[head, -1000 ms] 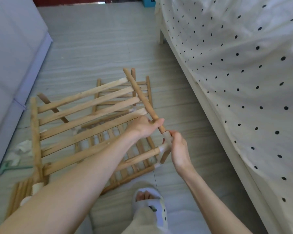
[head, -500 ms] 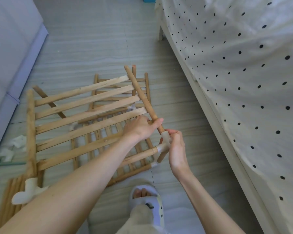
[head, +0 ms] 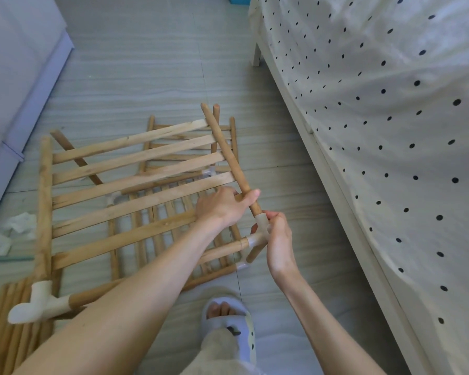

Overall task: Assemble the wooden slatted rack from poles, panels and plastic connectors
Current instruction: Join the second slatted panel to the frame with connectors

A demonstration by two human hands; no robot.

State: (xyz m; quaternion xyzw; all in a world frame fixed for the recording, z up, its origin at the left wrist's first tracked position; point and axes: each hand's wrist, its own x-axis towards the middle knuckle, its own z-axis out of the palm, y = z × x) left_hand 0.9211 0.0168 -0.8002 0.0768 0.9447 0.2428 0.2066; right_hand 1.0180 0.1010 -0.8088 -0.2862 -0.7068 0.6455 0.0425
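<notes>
- The left hand (head: 222, 205) sits at the centre of the frame, fingers curled around the lower part of a round light-brown wooden pole (head: 229, 155), thumb stretched across it; the pole slants from the upper middle down toward the right hand.
- The right hand (head: 278, 239), just below and to the right, pinches a translucent white plastic connector (head: 260, 231) with bent fingers and thumb. The pole's lower end sits in this connector, and two more wooden stubs leave it — one to the left, one down.
- The held wooden slatted panel (head: 130, 180), five flat pale slats between two round poles, fills the left-centre of the frame, raised above the floor and tilted.
- At lower left a second white plastic connector (head: 37, 304) caps the panel's near-left corner.
- Under the held panel another slatted wooden panel (head: 173, 226) lies flat on the grey striped floor (head: 152, 77).
- A bundle of loose wooden poles (head: 8, 334) lies at the lower left edge.
- A cream bed cover with black dots (head: 390, 117) fills the right side.
- A foot in a pale blue slipper (head: 228, 318) shows at bottom centre — beside it, a beige trouser leg.
</notes>
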